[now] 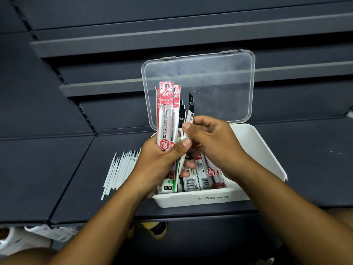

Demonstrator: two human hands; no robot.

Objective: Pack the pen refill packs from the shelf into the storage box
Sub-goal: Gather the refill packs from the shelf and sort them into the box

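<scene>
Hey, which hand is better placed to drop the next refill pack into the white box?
Right. The right hand pinches the black packs directly above the storage box, so it could lift one off and lower it in. The left hand is tied up gripping the whole bundle.

The left hand (160, 165) grips a bundle of red-and-white and black-topped pen refill packs (165, 115) upright over the white plastic storage box (264, 150). The box's clear hinged lid (210, 79) stands open on the far side. The right hand (214, 142) pinches the bundle's right edge. Loose white refill tubes (120, 169) lie left of the box.
</scene>
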